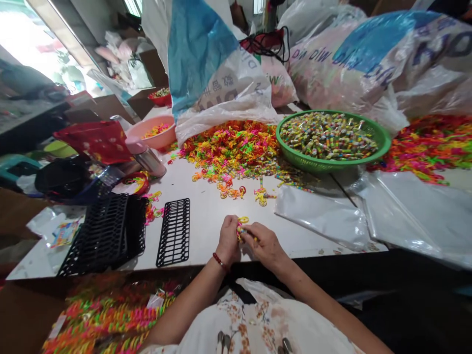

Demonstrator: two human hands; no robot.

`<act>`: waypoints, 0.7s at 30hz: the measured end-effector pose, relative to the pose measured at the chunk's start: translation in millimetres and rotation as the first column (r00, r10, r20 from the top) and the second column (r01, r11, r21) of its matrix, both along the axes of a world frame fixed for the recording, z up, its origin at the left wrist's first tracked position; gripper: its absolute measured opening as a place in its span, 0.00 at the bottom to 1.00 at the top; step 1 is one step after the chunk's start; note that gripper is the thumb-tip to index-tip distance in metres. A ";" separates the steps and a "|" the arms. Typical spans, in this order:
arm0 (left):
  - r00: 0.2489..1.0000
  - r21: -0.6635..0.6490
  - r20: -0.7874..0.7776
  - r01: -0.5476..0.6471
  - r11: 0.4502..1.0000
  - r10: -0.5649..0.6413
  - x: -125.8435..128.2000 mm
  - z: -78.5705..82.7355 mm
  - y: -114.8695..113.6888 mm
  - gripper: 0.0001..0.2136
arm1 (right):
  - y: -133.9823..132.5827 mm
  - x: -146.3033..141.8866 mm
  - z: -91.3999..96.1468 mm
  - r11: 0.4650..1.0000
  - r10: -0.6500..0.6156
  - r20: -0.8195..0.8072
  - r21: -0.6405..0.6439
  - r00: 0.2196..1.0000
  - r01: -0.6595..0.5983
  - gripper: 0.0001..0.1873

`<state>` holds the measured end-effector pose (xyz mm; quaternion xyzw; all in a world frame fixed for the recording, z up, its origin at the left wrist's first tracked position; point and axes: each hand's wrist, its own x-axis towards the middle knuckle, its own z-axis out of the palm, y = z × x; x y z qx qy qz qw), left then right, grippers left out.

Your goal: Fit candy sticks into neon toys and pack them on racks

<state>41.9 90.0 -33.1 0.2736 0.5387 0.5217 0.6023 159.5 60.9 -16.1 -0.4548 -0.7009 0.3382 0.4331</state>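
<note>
Fingers of the left hand (227, 243) are closed narrowly on a small pink-and-yellow plastic toy (243, 220), which I see over the near part of the white surface (210, 236), its yellow ring sticking out past the fingertips. The right hand (267, 246) meets it there, thumb and fingers pinched around what looks to me like a slim multicoloured stick (255, 239); the knuckles hide most of the contact from my camera. A dark red beaded bracelet (220, 262) circles the left wrist. Left of the hands I have a black plastic rack (173, 232) lying flat, and further left a stack of black racks (106, 231). Ahead, a loose heap of bright toys (228, 152) spreads over the surface, a few strays nearer the hands. Just right of it sits a green basket (332, 166) filled with wrapped sticks (328, 135), and in front of that lie clear plastic bags (320, 216). Left of the heap I can pick out a pink bowl (165, 140) holding more toys, and a metal flask (150, 161) with a pink lid.
</note>
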 end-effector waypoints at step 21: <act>0.995 0.093 0.074 0.053 0.994 -0.060 -2.6 18.9 -10.6 0.15 | 1.2 10.3 1.9 0.795 -0.166 -0.424 -0.592 0.890 -0.134 0.19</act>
